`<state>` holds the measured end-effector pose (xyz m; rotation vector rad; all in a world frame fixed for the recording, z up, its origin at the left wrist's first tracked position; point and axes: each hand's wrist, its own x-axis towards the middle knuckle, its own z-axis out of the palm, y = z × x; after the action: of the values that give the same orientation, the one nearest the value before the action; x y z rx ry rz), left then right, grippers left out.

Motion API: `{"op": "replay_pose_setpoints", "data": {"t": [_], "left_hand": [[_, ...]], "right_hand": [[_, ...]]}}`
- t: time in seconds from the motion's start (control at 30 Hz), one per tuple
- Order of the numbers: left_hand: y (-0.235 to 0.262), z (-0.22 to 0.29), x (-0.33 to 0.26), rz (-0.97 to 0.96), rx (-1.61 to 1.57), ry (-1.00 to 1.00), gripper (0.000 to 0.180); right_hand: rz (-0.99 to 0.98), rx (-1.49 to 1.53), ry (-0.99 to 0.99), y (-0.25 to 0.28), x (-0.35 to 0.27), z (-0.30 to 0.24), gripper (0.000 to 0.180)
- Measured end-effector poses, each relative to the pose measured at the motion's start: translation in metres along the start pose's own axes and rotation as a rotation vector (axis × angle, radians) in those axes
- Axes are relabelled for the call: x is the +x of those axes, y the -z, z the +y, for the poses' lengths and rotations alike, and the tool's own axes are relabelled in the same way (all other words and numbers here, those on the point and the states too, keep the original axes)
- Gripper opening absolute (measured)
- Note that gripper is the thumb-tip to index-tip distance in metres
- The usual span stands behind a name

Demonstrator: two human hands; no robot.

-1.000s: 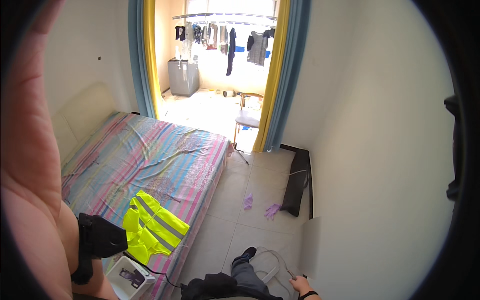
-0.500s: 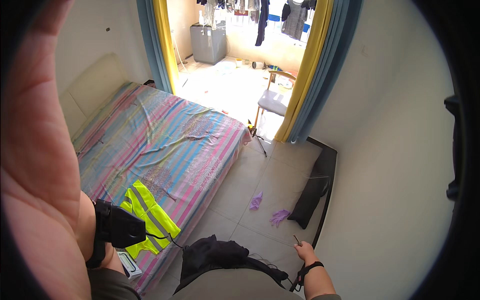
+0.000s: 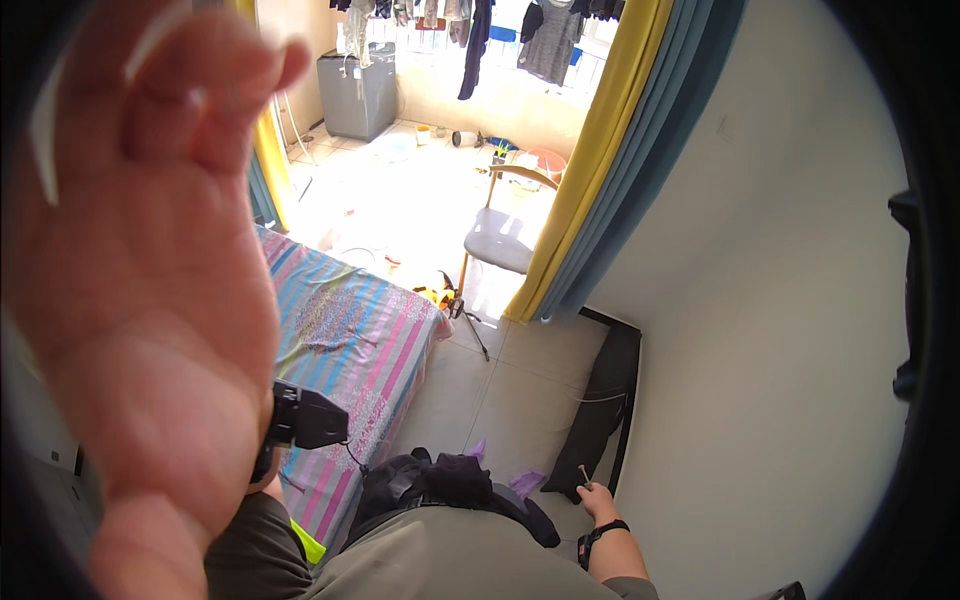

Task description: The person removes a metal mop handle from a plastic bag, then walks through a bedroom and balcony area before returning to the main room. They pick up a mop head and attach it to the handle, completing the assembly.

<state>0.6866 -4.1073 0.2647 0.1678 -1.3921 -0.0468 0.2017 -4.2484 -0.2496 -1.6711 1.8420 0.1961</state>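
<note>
Fingers (image 3: 200,90) of the left hand (image 3: 140,300) are being spread wide up close, blocking the striped bed (image 3: 350,330), while something small is being pinched low in the right hand (image 3: 598,500).

Room has plain white walls (image 3: 790,300) and a pale tiled floor (image 3: 520,390). A bed (image 3: 350,340) with a striped pink and blue cover stands at left. Yellow and blue curtains (image 3: 610,170) frame an opening to a brightly sunlit balcony, where a chair (image 3: 500,235), a grey appliance (image 3: 358,92) and hanging laundry (image 3: 545,40) are visible.
</note>
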Motion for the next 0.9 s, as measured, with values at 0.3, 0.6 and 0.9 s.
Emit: {"op": "replay_pose_setpoints", "data": {"t": [0.3,0.6,0.9], "left_hand": [[0.006,-0.191,-0.076,-0.153,-0.786,0.539,0.072],[-0.032,-0.388,-0.049,0.007,-0.897,0.284,0.092],[-0.026,-0.519,-0.014,0.156,-0.815,0.420,0.089]], "right_hand": [[-0.082,-0.046,0.078,0.031,0.140,-0.080,0.038],[-0.176,-0.034,0.218,0.101,0.347,-0.210,0.041],[-0.293,-0.194,0.290,0.163,0.465,-0.271,0.040]]}}
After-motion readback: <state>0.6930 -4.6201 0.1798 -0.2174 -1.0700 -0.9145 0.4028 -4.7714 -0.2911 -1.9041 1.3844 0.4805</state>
